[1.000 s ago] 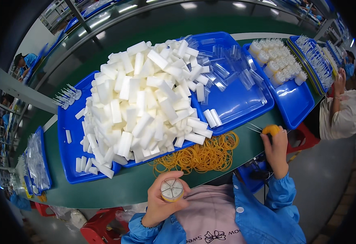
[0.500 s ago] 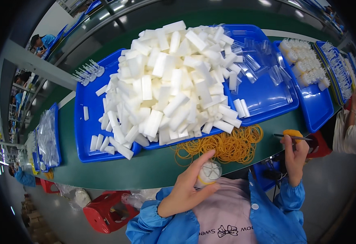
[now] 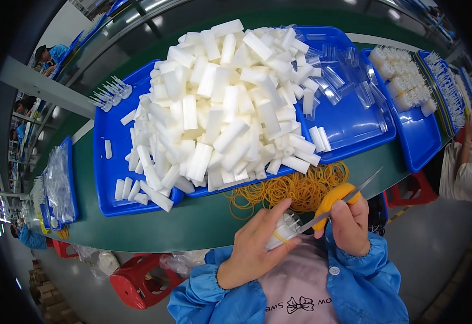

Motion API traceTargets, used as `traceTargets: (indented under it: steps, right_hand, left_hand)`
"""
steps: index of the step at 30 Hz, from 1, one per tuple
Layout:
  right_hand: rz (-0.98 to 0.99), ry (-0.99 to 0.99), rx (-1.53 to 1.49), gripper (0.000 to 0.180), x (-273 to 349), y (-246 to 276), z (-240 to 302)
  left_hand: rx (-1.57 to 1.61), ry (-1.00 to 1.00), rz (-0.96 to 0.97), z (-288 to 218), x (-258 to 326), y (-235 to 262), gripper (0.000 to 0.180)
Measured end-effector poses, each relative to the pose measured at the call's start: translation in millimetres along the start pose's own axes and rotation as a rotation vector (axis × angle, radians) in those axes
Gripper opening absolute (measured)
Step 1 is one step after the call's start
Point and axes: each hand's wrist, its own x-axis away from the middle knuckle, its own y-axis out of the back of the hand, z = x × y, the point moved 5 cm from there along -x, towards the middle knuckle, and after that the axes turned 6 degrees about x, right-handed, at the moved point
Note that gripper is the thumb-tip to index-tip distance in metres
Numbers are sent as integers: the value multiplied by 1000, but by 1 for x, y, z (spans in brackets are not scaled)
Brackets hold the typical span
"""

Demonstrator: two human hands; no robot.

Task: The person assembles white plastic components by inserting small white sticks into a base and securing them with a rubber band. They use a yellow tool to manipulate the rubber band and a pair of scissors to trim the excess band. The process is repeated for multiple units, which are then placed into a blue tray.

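Note:
My left hand [image 3: 252, 248] is closed around a short round bundle of white pieces [image 3: 283, 228]. A thin yellow band circles the bundle, and clear plastic shows at its end. In my right hand [image 3: 353, 229] is a thin metal tool with a thick orange grip [image 3: 330, 205]; its kind is not clear. One metal end reaches the bundle's open end, and the other points up to the right. Just beyond both hands lies a heap of yellow-brown rubber bands [image 3: 306, 186]. Behind it rises a big pile of white foam blocks [image 3: 214, 108].
The foam pile overflows a blue tray [image 3: 106, 175]. Clear plastic sleeves [image 3: 330, 81] lie in another blue tray [image 3: 354, 137]. A third tray [image 3: 422, 143] at the right holds white-yellow bundles [image 3: 400, 81]. Red stools [image 3: 133, 283] stand below the green table [image 3: 203, 232]. A person sits at far right.
My right hand has moved left with the orange-gripped tool, bringing its metal end to the bundle. My left hand has tilted the bundle toward the right.

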Motion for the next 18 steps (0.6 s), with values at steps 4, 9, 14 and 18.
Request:
traceTargets:
  steps: [4,9,14,18]
  right_hand:
    - [-10,-43,-9,15,-2,1,-4]
    - [-14,-106,-50,15,-3,-1,-9]
    - [43,-46,221,14,-1,-1,-2]
    - [119,234,566,14,3,-6,9]
  left_hand:
    - [-15,-9,-18,1,0,0,68]
    - [-27,-25,-29,-1,-2,-1,66]
    - [-59,-18,-14,-2,-4,-1,67]
    - [57,76,21,6,0,-5,66]
